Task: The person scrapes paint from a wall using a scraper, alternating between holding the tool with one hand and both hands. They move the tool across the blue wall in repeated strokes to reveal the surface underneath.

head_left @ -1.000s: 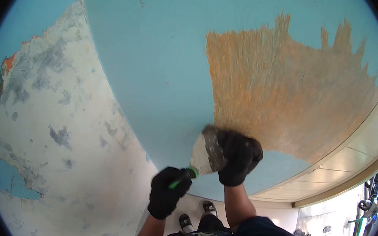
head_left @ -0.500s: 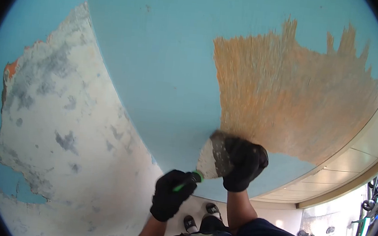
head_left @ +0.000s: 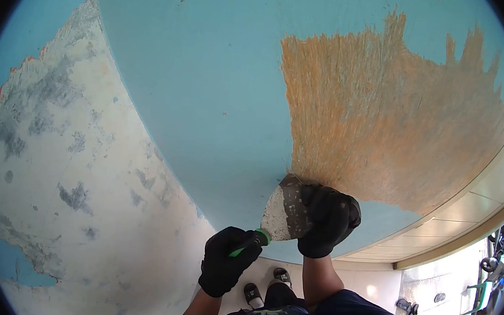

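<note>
My left hand [head_left: 228, 262], in a black glove, is closed around the green-and-black handle of a putty knife [head_left: 275, 216]. Its wide blade, coated in pale speckled material, points up and to the right. My right hand [head_left: 328, 221], gloved in black too, grips a dark brown, speckled flat blade [head_left: 295, 208], which overlaps the far edge of the putty knife; the rest of it is hidden by the glove. Both hands are in front of the blue wall [head_left: 208, 111], just below the lower left corner of a streaky orange-brown patch [head_left: 381, 121].
At left, a neighbouring wall has a large bare whitish area [head_left: 98, 204] with grey blotches and ragged paint edges. A beige tiled ledge [head_left: 437, 234] curves along the right. Beyond it are sandals [head_left: 408, 309] and a green frame [head_left: 481, 297]. My feet [head_left: 253, 294] stand below.
The dark blade and right hand, blurred earlier, now look sharp at the putty knife. The walls have shifted slightly left and up in view; both hands keep their holds.
</note>
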